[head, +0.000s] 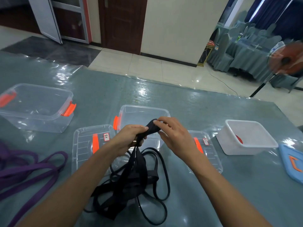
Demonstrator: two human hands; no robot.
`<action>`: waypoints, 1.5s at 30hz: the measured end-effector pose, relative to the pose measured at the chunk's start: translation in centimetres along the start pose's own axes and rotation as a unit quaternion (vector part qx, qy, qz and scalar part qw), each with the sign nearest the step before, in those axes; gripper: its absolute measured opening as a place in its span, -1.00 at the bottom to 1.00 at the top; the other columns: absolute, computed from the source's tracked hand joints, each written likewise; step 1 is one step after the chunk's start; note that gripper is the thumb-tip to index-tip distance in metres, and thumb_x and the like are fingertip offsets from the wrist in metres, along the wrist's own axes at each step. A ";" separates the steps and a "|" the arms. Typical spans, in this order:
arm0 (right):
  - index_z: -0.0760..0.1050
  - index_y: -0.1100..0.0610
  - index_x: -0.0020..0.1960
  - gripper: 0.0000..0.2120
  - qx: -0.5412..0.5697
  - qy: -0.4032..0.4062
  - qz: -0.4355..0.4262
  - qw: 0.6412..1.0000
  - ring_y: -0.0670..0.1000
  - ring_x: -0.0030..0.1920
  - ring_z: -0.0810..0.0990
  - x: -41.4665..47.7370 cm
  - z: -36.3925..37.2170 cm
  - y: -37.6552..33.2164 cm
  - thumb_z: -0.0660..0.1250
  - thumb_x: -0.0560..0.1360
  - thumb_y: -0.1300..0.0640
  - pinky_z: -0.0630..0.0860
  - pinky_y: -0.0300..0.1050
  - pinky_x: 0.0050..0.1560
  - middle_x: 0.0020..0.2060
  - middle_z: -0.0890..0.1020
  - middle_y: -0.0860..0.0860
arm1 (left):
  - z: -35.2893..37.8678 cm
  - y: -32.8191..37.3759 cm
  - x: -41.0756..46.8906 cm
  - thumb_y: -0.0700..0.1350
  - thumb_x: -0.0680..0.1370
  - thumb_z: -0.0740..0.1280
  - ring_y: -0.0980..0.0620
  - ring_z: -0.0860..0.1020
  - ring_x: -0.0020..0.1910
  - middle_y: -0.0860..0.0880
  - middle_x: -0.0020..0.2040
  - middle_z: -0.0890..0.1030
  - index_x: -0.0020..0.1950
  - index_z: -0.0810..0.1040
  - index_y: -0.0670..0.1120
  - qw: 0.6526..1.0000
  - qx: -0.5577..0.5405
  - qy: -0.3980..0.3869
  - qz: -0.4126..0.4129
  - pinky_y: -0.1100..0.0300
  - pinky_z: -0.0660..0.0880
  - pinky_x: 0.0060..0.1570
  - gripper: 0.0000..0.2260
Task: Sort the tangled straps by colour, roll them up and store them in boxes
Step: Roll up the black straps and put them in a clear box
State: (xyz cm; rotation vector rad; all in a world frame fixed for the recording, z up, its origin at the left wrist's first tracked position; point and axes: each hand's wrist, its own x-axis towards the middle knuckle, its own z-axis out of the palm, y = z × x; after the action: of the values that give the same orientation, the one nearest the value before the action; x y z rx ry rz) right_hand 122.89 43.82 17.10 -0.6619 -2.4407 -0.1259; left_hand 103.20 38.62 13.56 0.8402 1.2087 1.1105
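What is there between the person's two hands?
In the head view, a short stretch of black strap runs between them: the left hand grips it, the right hand pinches its end, and the rest hangs to the table.

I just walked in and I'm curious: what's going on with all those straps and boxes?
A person is working on the black strap. The left hand grips it and the right hand pinches its end, held up over the table. The rest of the strap lies in a tangled heap below. Purple straps lie off to the left. Two clear boxes stand open without their lids, and a white box sits on the right.
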 end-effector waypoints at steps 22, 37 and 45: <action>0.71 0.06 -0.23 -0.94 0.334 0.139 0.467 0.807 -0.24 -0.28 0.63 0.3 3.5 -3.9 0.48 0.40 0.17 0.50 -0.36 -0.21 -0.35 0.70 -0.13 | 3.5 -4.9 -0.8 -0.04 0.56 0.45 0.10 0.68 0.03 0.08 0.00 0.72 0.20 0.63 -0.05 0.945 0.176 0.160 0.226 0.01 0.62 0.11 -0.77; 0.67 0.20 -0.19 -0.94 0.487 0.049 0.580 0.652 -0.19 -0.26 0.64 0.3 3.6 -3.7 0.49 0.42 0.20 0.49 -0.33 -0.23 -0.29 0.71 -0.06 | 1.5 -4.8 -0.1 -0.06 0.57 0.45 0.10 0.66 0.09 0.08 0.08 0.71 0.27 0.62 -0.07 0.936 0.184 0.153 0.258 0.21 0.58 0.13 -0.71; 0.62 0.12 0.04 -0.78 0.390 -0.107 0.465 0.788 -0.15 -0.31 0.62 -0.4 2.5 -2.4 0.54 0.42 0.17 0.53 -0.31 -0.25 -0.14 0.71 -0.06 | -0.7 -4.3 -0.6 -0.20 0.52 0.48 0.18 0.66 -0.03 0.17 -0.05 0.71 0.17 0.66 0.00 0.937 0.253 0.064 0.232 0.29 0.55 0.03 -0.76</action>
State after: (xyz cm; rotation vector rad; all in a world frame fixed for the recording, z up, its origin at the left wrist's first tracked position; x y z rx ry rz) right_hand 120.65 42.18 14.99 -1.3883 -1.7873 1.3221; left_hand 103.35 36.79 9.55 1.5269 1.4790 1.2563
